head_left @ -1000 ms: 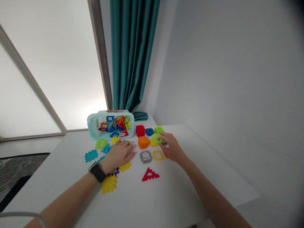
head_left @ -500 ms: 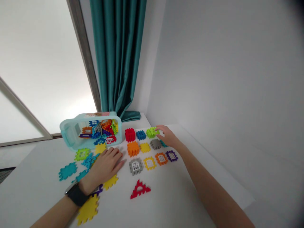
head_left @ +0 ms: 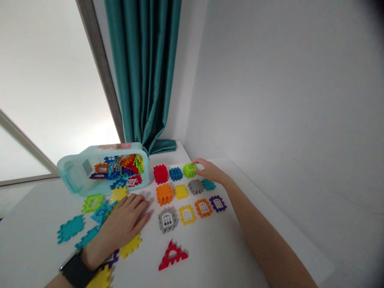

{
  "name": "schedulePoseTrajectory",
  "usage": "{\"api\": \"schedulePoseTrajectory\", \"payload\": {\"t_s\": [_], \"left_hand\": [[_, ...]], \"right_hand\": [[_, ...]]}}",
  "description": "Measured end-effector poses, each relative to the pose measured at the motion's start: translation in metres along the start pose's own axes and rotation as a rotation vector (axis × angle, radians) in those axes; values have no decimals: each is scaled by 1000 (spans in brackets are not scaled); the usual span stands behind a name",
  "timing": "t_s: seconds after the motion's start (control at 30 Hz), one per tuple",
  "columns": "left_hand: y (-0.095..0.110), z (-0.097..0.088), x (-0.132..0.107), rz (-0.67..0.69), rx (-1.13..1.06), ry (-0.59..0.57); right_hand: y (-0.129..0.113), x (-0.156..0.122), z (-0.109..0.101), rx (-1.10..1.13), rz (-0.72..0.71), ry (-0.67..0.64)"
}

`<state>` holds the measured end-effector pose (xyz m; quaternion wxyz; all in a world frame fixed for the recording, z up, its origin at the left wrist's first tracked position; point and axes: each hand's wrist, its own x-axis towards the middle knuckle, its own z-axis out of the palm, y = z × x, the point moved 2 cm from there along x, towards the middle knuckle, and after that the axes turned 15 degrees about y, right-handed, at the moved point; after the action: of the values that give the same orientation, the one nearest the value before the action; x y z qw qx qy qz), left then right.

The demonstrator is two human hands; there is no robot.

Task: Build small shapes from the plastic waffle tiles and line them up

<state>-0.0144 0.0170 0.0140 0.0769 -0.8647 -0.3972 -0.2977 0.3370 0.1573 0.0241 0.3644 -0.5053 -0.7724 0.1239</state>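
Note:
My right hand (head_left: 211,171) has its thumb and index finger on the right side of a lime-green stack of notched building tiles (head_left: 189,171) in the back row. To its left stand a blue stack (head_left: 176,173) and a red stack (head_left: 161,174). In front lie orange (head_left: 165,194), yellow (head_left: 181,191), grey (head_left: 196,187) and teal tiles (head_left: 209,184). My left hand (head_left: 127,218) rests palm down, fingers loosely extended, over loose tiles at left, partly hiding them. It wears a black watch and holds nothing that I can see.
A light-blue clear tub (head_left: 105,168) lies on its side at back left with mixed tiles inside. Window tiles in grey (head_left: 167,220), yellow, orange and purple form a front row. A red triangle piece (head_left: 173,255) lies nearer. A wall borders the table's right.
The lime-green stack looks more compact, and my right fingers have shifted slightly left against it. The teal tile shows more fully. My view has shifted a little; my left hand stays among the loose tiles.

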Motion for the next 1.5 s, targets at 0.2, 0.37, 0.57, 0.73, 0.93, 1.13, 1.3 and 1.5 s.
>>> {"api": "schedulePoseTrajectory", "payload": {"t_s": [0.2,0.37,0.57,0.73,0.93,1.13,1.3,1.5], "left_hand": [[-2,1,0,-11,-2,-6],[-3,1,-1,-11,-1,-4],[-5,5,-3,-9,1,-14],[-5,6,-3,-11,1,-20],[-4,4,-3,-28,2,-60],[-3,4,-2,-54,3,-99],[-3,3,-2,-68,-2,-119],[-2,3,-2,-68,2,-128]], "right_hand": [[-1,1,2,27,19,-15],[-1,1,4,26,27,-16],[1,1,6,22,30,-19],[2,1,8,30,26,-25],[4,0,9,35,37,-26],[7,1,11,44,33,-30],[9,1,13,55,15,-31],[8,1,13,61,0,-27]]}}
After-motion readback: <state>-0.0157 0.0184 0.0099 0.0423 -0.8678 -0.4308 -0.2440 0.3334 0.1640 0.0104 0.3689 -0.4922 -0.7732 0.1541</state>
